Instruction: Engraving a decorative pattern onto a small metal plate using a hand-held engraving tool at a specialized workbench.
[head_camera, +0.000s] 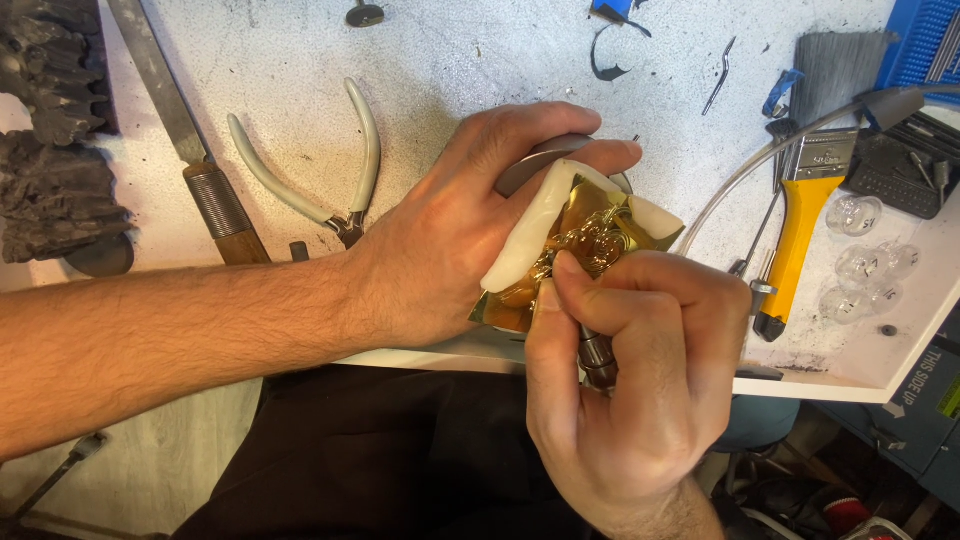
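Gold-coloured openwork metal piece (590, 240), bedded in a white putty-like lump (535, 235), sits at the white workbench's (470, 60) front edge. Lower right, a grey box with a white printed label (925, 380) stands below the bench. Left hand (440, 240) wraps closed around the lump. Right hand (640, 380) is curled tight on a dark metal-handled tool (598, 358), tip against the gold piece.

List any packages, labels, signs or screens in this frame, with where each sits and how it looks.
Box: lower right, below the white bench edge; dark grey side with white lettering and an arrow.
Green label: small patch on that box, at the frame's right edge.
Brush ferrule: right of the hands, silver metal band with small stamped marking, above a yellow handle.
No screens or signs show.
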